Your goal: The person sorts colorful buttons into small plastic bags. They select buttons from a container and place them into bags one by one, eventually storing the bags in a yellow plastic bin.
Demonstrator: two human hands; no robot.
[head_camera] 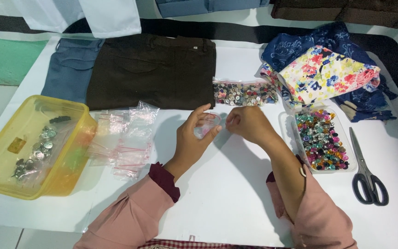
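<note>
Left hand (193, 138) and right hand (247, 123) pinched together on a small clear zip bag (207, 125), held above the white table (226, 193); tray of coloured buttons (321, 138) just right of them. Pile of empty zip bags (123, 138) near the left hand; scissors (367, 173) far right.

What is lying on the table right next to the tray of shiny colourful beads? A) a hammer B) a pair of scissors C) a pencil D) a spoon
B: a pair of scissors with dark handles lies just right of the clear tray of colourful beads.
</note>
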